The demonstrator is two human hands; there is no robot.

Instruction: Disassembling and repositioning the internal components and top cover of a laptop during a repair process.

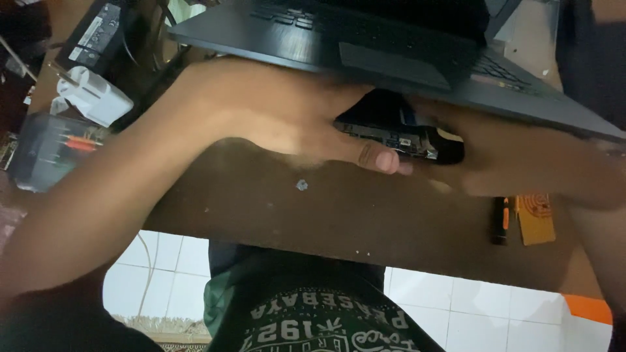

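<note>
A home repair desk: brown table (pixel 274 202), white tiled floor (pixel 489 306), screwdriver (pixel 501 220), power adapter (pixel 94 96).

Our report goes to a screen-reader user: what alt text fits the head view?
Two bare hands, left hand and blurred right hand, hold a small dark circuit board together above a brown table, beside an open dark laptop.

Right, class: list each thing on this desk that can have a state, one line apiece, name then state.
laptop: open, keyboard up, front edge over the hands.
small black device: casing off, circuit board exposed, held by both hands.
left hand: gripping the device, thumb across it.
right hand: blurred, on the device's other end.
screwdriver: lying flat, untouched.
white plug adapter: loose, unplugged.
</note>
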